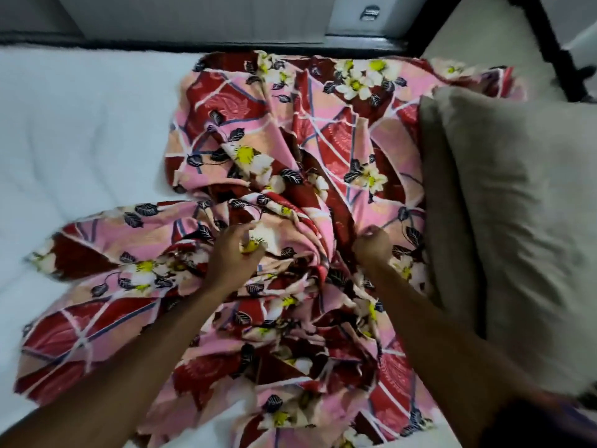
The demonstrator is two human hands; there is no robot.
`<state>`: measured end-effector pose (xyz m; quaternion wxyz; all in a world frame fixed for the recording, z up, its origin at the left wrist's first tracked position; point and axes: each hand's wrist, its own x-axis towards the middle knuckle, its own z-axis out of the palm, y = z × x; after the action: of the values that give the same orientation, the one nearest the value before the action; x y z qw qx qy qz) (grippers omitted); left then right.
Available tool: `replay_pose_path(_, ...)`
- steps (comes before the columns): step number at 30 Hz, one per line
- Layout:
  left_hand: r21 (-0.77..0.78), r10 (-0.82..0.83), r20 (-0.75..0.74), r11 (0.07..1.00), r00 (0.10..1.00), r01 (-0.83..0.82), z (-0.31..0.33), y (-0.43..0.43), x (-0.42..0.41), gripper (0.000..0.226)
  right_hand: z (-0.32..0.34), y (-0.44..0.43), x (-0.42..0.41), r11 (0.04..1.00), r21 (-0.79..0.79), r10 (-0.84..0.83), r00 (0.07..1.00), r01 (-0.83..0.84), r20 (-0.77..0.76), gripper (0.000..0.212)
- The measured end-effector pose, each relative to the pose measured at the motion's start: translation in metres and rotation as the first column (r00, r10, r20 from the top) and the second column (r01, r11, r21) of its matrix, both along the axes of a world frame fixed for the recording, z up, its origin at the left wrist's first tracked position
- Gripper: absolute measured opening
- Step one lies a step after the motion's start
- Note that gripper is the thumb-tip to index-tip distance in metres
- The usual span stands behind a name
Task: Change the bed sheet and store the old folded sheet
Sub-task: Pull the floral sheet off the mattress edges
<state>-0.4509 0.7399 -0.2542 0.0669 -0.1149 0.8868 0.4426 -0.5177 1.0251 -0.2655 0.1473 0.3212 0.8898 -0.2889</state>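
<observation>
Seen from the head camera, the floral sheet [290, 150] lies crumpled in a loose heap across the middle of the bed. It is pink and deep red with white and yellow flowers and dark leaves. It rests on the bare white mattress [80, 124], which shows to the left of the heap and in a small patch at the lower edge. The sheet's far edge reaches up to the dark bed frame [226, 46], and its right side runs under or against the grey-beige pillow [517, 205]; which of the two cannot be told.

Both bare forearms reach forward from the bottom of the frame and converge on the centre of the heap. The left arm comes in from the lower left corner at a slant. The left hand [237, 250] sits palm down on the cloth with its fingers curled, and a fold bearing a white and yellow flower is bunched between thumb and fingers.

The right arm comes in from the lower right, passing just beside the pillow's near edge. The right hand [371, 244] is balled up, knuckles upward, with its fingertips buried in a deep red crease, so it clutches the fabric there. The picture is blurred, and the single fingers of either hand are hard to make out.

The two hands are near each other, with a twisted ridge of sheet standing between them.

Beyond the bed frame a pale grey panel carries a small metal latch [370, 12].
</observation>
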Motion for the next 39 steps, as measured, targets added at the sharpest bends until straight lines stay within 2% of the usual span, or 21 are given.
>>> replay_pose_path(2,0.088,0.011,0.134,0.996,0.991,-0.023,-0.003,0.002,0.002,0.051,0.007,-0.028,0.002,0.991,-0.133,0.003,1.000,-0.007,-0.030,0.018)
replay_pose_path(4,0.245,-0.028,0.289,0.968,0.957,-0.046,0.000,0.016,0.007,0.063,0.011,-0.056,0.015,0.961,-0.260,0.085,0.996,-0.091,-0.034,0.031)
replay_pose_path(6,0.324,-0.132,0.371,0.946,0.919,0.005,0.007,0.040,0.017,0.071,0.009,-0.065,0.030,0.939,-0.316,0.118,0.990,-0.138,-0.082,0.041)
replay_pose_path(8,0.283,-0.236,0.341,0.949,0.910,0.141,0.008,0.066,0.028,0.061,0.014,-0.052,0.040,0.925,-0.356,0.111,0.991,-0.129,-0.070,0.041)
replay_pose_path(10,0.109,-0.239,0.207,0.969,0.949,0.220,0.014,0.087,0.036,0.043,0.027,-0.030,0.048,0.926,-0.350,0.135,0.990,-0.143,-0.047,0.040)
replay_pose_path(12,-0.088,-0.207,0.029,0.974,0.978,0.209,0.024,0.107,0.037,0.034,0.048,0.003,0.056,0.939,-0.287,0.159,0.980,-0.187,-0.116,0.046)
replay_pose_path(13,-0.119,-0.208,-0.026,0.972,0.978,0.203,0.032,0.120,0.035,0.033,0.063,0.024,0.059,0.950,-0.232,0.173,0.971,-0.209,-0.167,0.047)
replay_pose_path(16,-0.018,-0.301,-0.049,0.954,0.952,0.300,0.054,0.158,0.021,0.031,0.108,0.094,0.061,0.964,0.027,0.256,0.895,-0.265,-0.366,0.042)
replay_pose_path(18,0.079,-0.349,0.015,0.934,0.937,0.347,0.063,0.189,0.008,0.037,0.141,0.152,0.058,0.951,0.198,0.302,0.857,-0.238,-0.418,0.042)
replay_pose_path(20,0.188,-0.327,0.134,0.935,0.936,0.300,0.072,0.224,-0.007,0.042,0.167,0.212,0.049,0.951,0.281,0.249,0.856,-0.128,-0.454,0.048)
replay_pose_path(23,0.336,-0.231,0.358,0.936,0.905,0.106,0.085,0.287,-0.034,0.065,0.199,0.305,0.027,0.942,0.331,0.103,0.903,0.046,-0.417,0.061)
replay_pose_path(24,0.375,-0.205,0.374,0.925,0.905,0.054,0.086,0.305,-0.042,0.067,0.202,0.336,0.019,0.940,0.331,0.048,0.929,0.082,-0.368,0.066)
replay_pose_path(26,0.474,-0.178,0.390,0.880,0.904,-0.031,0.087,0.348,-0.060,0.069,0.205,0.403,0.002,0.961,0.214,-0.115,0.955,0.177,-0.274,0.078)
replay_pose_path(28,0.536,-0.078,0.409,0.827,0.909,-0.171,0.080,0.387,-0.079,0.063,0.198,0.465,-0.012,0.970,-0.029,-0.241,0.953,0.240,-0.182,0.091)
replay_pose_path(29,0.541,-0.038,0.425,0.812,0.905,-0.220,0.080,0.399,-0.086,0.063,0.190,0.490,-0.015,0.963,-0.130,-0.249,0.962,0.234,-0.108,0.093)
replay_pose_path(31,0.546,0.030,0.447,0.783,0.894,-0.299,0.065,0.427,-0.101,0.088,0.171,0.531,-0.019,0.937,-0.295,-0.192,0.981,0.188,0.013,0.092)
replay_pose_path(33,0.568,0.043,0.478,0.747,0.877,-0.346,0.053,0.447,-0.107,0.100,0.154,0.553,-0.017,0.890,-0.439,-0.092,0.992,0.121,0.087,0.069)
replay_pose_path(34,0.587,0.011,0.487,0.736,0.873,-0.337,0.052,0.451,-0.106,0.100,0.148,0.556,-0.015,0.840,-0.533,-0.062,0.993,0.105,0.098,0.052)
replay_pose_path(36,0.583,-0.030,0.574,0.717,0.818,-0.383,0.050,0.461,-0.103,0.104,0.137,0.563,-0.009,0.754,-0.650,-0.058,0.995,0.093,0.076,0.050)
replay_pose_path(39,0.593,-0.037,0.616,0.679,0.787,-0.433,0.051,0.467,-0.102,0.111,0.122,0.564,-0.005,0.781,-0.623,-0.036,0.993,-0.040,-0.109,0.055)
